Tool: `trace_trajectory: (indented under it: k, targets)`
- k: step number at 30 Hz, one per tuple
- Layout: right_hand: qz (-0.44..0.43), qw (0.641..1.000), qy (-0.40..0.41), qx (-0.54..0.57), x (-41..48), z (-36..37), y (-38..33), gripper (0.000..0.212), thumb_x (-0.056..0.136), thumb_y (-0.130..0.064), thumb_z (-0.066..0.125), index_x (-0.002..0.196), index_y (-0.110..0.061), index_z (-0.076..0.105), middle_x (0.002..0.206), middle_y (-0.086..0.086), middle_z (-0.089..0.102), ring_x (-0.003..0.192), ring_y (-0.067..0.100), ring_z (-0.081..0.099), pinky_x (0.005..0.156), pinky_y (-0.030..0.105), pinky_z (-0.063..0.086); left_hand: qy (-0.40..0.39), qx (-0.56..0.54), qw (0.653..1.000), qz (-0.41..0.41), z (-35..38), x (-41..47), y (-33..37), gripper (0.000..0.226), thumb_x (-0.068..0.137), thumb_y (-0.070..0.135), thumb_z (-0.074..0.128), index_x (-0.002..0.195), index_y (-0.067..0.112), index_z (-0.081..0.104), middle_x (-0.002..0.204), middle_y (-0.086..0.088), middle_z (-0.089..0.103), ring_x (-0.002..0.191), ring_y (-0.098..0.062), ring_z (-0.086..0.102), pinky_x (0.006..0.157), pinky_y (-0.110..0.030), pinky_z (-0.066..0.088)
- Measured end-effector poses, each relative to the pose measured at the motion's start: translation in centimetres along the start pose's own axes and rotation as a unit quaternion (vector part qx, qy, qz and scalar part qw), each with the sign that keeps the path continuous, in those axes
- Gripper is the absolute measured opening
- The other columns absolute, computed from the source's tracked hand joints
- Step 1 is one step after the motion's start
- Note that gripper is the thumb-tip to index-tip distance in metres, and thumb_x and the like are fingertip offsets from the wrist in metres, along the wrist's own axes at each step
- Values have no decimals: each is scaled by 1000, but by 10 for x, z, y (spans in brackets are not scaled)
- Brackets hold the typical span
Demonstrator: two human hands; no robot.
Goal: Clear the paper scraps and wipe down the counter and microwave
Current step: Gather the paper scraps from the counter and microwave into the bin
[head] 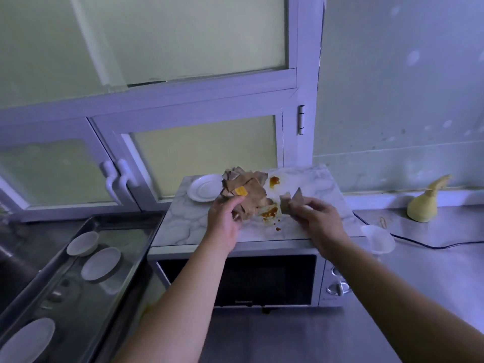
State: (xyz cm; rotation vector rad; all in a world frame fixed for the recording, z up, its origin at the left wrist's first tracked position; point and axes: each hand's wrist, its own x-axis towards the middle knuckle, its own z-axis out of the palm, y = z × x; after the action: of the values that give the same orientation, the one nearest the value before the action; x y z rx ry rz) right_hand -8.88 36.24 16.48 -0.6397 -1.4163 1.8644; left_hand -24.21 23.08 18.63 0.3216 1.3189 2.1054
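The microwave (235, 279) stands in the middle of the frame on the steel tabletop (432, 271), and its marbled top carries the mess. The left grip (225, 218), a bare hand reaching in from the lower centre, is clamped on a wad of brown paper scraps (248, 192), fingers curled round its lower edge. The wad is raised over the top's middle, with a yellow label (241, 191) facing up. The right grip (319, 218), coming in from the lower right, pinches a smaller scrap (290, 203) between thumb and fingertips, just to the right of the wad and apart from it.

Orange sauce stains (269, 212) lie on the marbled top between the two hands, with another blot (273, 182) further back. A white saucer (203, 188) sits at the top's far left corner, partly behind the wad.

On the tabletop at the right of the frame, a yellow cloth (424, 203) stands bunched against the wall. A small white cup (377, 238) sits just beside the microwave, near a black cable (445, 246). At the lower left, a metal tray (125, 226) holds several small white dishes (100, 263).
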Motion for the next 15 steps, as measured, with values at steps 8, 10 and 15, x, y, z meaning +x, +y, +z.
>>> trace_trajectory:
  k: [8, 10, 15]
  targets:
    - [-42, 992, -61, 101, -151, -3, -12, 28, 64, -14, 81, 91, -19, 76, 87, 14, 75, 78, 20, 71, 70, 29, 59, 24, 180, 983, 16, -18, -150, -24, 22, 76, 6, 74, 96, -1, 67, 94, -26, 71, 79, -26, 65, 68, -34, 49]
    - [-32, 991, -83, 101, -177, -2, -2, 24, 65, -5, 78, 86, -15, 76, 80, 11, 74, 70, 17, 70, 60, 25, 57, 25, 176, 984, 2, -21, -184, -40, 34, 68, 9, 77, 101, 2, 71, 101, -23, 73, 92, -30, 68, 79, -41, 52]
    - [-40, 996, -71, -22, -221, -19, 22, 23, 73, 7, 78, 81, -14, 76, 81, 18, 68, 61, 13, 65, 52, 19, 53, -1, 177, 984, -27, -33, -248, -63, 31, 68, 7, 74, 99, 9, 73, 104, -20, 73, 97, -30, 70, 82, -35, 56]
